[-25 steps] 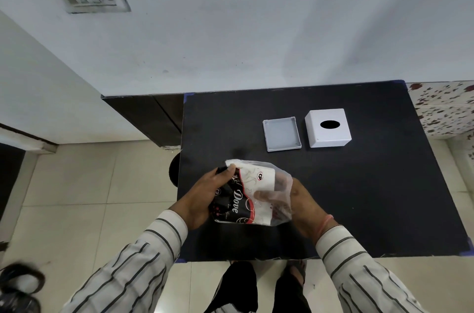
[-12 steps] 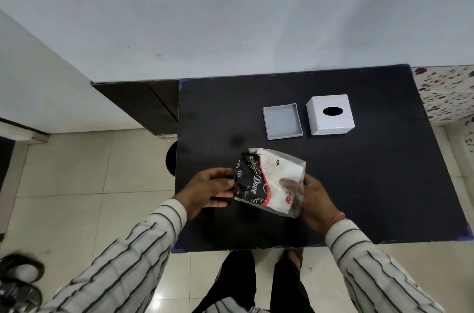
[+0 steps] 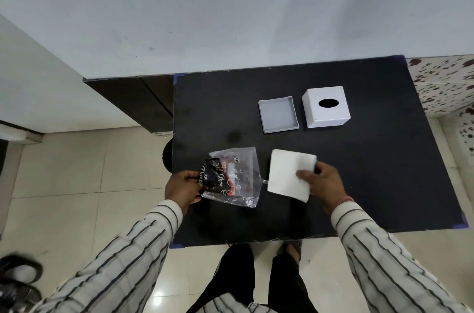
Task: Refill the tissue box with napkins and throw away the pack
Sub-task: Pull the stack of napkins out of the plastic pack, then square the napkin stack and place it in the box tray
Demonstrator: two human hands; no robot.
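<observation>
My right hand point(image 3: 322, 181) grips a white stack of napkins point(image 3: 288, 175) by its right edge, just above the black table point(image 3: 372, 171). My left hand point(image 3: 182, 187) pinches the black printed end of the clear plastic pack point(image 3: 234, 176), which hangs flat and empty to the left of the napkins. The white tissue box cover point(image 3: 326, 107) with an oval slot stands at the far right of the table. Its grey base tray point(image 3: 278, 114) lies open beside it on the left.
The table stands against a pale wall. A dark cabinet point(image 3: 133, 99) sits to the left of the table, over beige floor tiles. A speckled counter point(image 3: 446, 84) borders the table's right side. Dark shoes point(image 3: 18, 279) lie on the floor at bottom left.
The napkin stack has come out of the pack to the right in my right hand. The pack, now emptied and flattened, stays in my left hand.
</observation>
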